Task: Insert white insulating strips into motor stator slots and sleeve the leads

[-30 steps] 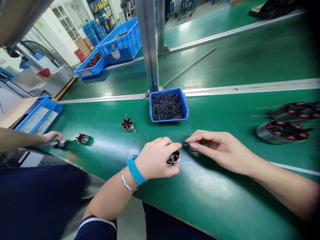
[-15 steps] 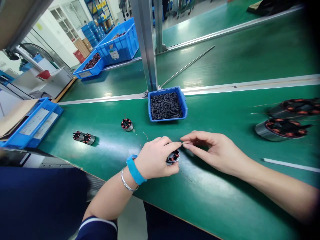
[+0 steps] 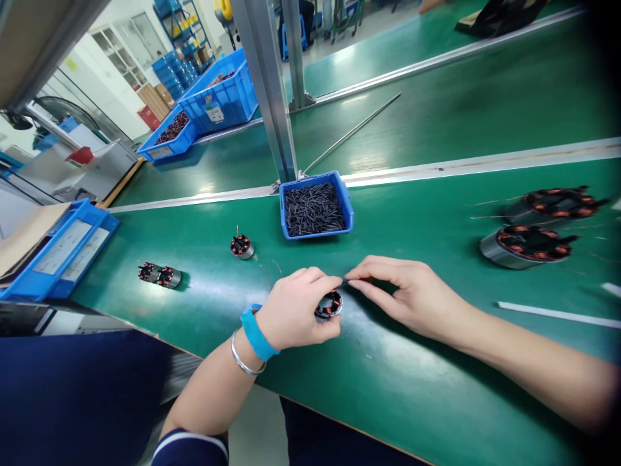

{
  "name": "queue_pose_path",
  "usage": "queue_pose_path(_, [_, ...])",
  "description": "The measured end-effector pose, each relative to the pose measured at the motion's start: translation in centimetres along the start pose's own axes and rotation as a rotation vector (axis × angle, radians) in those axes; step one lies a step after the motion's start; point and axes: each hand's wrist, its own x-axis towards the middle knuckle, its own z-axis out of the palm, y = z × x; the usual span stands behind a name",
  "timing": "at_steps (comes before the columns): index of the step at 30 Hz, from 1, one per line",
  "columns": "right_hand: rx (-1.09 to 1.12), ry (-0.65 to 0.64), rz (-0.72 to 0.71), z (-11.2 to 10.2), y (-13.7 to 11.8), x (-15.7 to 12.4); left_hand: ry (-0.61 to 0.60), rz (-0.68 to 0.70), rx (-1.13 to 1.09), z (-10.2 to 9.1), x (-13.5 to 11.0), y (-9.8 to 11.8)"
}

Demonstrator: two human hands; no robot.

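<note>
My left hand (image 3: 295, 307) is wrapped round a motor stator (image 3: 331, 304) with copper windings and a metal rim, holding it just over the green bench. Part of the stator is hidden by the fingers. At its upper right, my right hand (image 3: 388, 288) pinches thumb and forefinger on a small black tube (image 3: 345, 281), close to my left forefinger; most of it is hidden. Behind the hands stands a blue bin (image 3: 350, 217) full of short black tubes. Another stator (image 3: 241, 246), with a wire sticking up, is left of the bin.
Two stators lie end to end (image 3: 160, 275) at the left. Two larger-looking wound stators (image 3: 514, 249) stand at the right, near a white stick (image 3: 557, 315). A metal post (image 3: 272, 97) rises behind the bin. Blue trays (image 3: 87, 246) hold papers at far left.
The whole view has shifted slightly, so the bench things sit a little further left. Both hands keep almost the same pose, and the stator's open centre shows a bit more.
</note>
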Motion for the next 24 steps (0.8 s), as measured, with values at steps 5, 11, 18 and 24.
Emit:
queue_pose_path(5, [0.000,-0.026,0.006,0.1,0.0,0.1,-0.008,-0.006,-0.012,-0.1,0.1,0.1])
queue_pose_path(11, [-0.200,0.004,-0.045,0.7,0.2,-0.4,-0.050,0.002,-0.034,-0.5,0.2,0.0])
queue_pose_path(18, [-0.390,0.173,-0.008,2.9,-0.4,-0.8,-0.027,-0.002,-0.066,-0.4,0.3,-0.1])
queue_pose_path(24, [0.119,0.307,0.193,3.9,-2.3,-1.1,-0.007,-0.014,-0.075,-0.3,0.4,0.1])
